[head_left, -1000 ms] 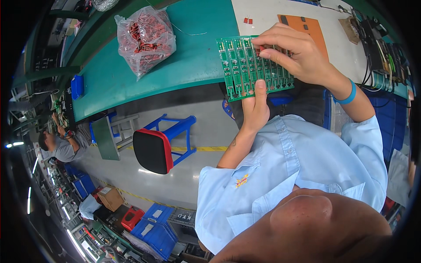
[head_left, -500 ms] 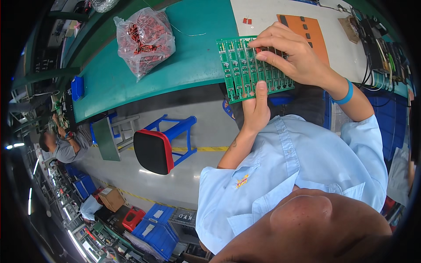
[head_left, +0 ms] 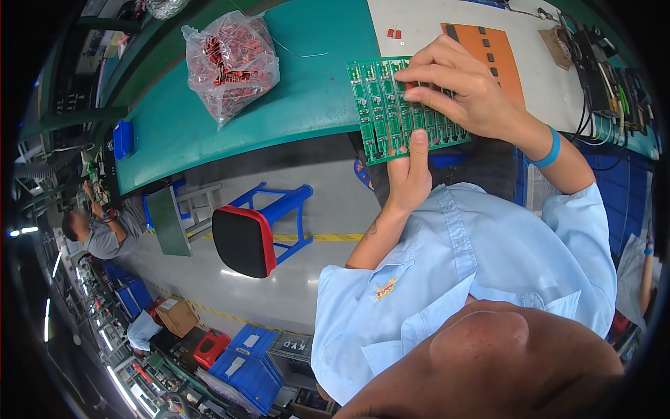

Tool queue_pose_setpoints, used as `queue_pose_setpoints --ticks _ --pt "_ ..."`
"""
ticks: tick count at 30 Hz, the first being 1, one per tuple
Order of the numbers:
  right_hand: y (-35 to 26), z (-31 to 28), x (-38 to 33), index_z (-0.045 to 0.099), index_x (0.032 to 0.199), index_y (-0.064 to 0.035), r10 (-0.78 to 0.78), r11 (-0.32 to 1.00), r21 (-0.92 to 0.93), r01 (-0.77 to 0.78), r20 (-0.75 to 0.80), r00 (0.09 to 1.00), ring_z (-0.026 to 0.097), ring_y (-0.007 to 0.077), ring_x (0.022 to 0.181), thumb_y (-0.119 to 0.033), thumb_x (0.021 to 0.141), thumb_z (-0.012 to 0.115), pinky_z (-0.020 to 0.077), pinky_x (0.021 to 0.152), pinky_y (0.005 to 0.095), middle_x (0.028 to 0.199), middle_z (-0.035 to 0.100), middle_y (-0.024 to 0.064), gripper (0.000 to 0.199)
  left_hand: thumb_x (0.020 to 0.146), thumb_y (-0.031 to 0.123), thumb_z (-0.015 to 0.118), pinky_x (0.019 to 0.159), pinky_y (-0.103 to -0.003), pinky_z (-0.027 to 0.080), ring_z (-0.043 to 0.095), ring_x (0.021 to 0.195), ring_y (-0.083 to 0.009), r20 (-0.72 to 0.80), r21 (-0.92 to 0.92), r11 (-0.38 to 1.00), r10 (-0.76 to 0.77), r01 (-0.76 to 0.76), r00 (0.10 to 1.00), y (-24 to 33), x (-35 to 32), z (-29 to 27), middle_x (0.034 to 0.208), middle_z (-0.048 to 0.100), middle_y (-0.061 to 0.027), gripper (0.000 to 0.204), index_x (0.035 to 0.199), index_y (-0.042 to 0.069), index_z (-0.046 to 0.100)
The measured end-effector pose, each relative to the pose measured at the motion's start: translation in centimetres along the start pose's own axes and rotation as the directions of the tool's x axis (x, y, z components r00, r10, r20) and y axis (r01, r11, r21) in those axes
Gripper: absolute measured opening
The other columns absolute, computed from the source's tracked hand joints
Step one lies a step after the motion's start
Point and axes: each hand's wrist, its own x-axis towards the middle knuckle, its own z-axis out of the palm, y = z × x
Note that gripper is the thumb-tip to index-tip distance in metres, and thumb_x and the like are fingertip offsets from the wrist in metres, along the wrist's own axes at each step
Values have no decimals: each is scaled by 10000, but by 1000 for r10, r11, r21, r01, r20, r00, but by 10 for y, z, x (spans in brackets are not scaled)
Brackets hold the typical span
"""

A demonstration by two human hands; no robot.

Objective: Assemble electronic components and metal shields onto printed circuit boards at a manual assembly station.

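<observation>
My left hand [head_left: 408, 178] holds a panel of green circuit boards [head_left: 377, 115] by its near edge, thumb on top and the other fingers hidden beneath. The panel is split into several narrow strips dotted with small parts. Over its far side, my right hand [head_left: 481, 94] pinches a small red component [head_left: 409, 86] between thumb and fingers, close against the board. The fingers cover most of that component, so I cannot tell whether its leads are in the board. A blue band [head_left: 549, 148] circles my right wrist.
On the green tabletop [head_left: 314, 91] sits a clear plastic bag [head_left: 236, 66] of red components. Two loose red parts [head_left: 394, 33] lie on the white surface beyond the panel. An orange sheet [head_left: 513, 70] carries several dark pieces. A black-topped stool [head_left: 241, 241] stands left.
The panel has shifted very slightly to the right. My right fingers have moved a little lower on it, and less of the red component shows.
</observation>
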Motion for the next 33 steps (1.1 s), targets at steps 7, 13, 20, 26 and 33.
queue_pose_setpoints --ticks 7,13,20,26,33 --pt "3 -3 -5 779 1046 -76 -61 996 -67 62 15 998 531 178 855 -141 886 784 477 778 288 1069 641 25 173 1122 220 444 861 -249 550 645 1060 -143 63 -28 992 -124 126 990 -8 -7 -14 1282 604 -109 417 1498 47 389" --pt "3 -1 -4 771 1068 -78 -207 942 -262 211 43 977 556 185 869 -132 866 799 479 779 290 1045 660 33 210 1127 215 426 887 -269 552 643 1100 -163 35 -220 973 -60 66 998 7 -1 0 1355 584 -129 451 1539 49 348" --pt "32 -13 8 755 1136 -49 -140 946 -312 84 -160 977 593 210 911 -165 908 755 502 813 332 1113 686 75 256 1128 221 422 925 -299 555 645 1135 -186 69 -259 964 -42 59 997 9 1 0 1412 564 -144 463 1551 54 333" --pt "22 -18 12 750 1131 -41 -26 973 -231 17 -37 999 599 206 919 -175 906 759 502 815 328 1086 686 76 262 1128 219 423 951 -328 557 645 1155 -204 93 -170 981 -80 95 992 2 -4 -9 1437 551 -151 468 1556 56 324" --pt "9 -24 17 743 1125 -31 93 987 -145 -76 118 989 605 202 928 -187 904 764 502 818 322 1055 687 76 271 1127 215 428 947 -341 561 650 1148 -203 103 -151 984 -76 91 992 3 -5 -10 1429 556 -151 468 1556 59 325"
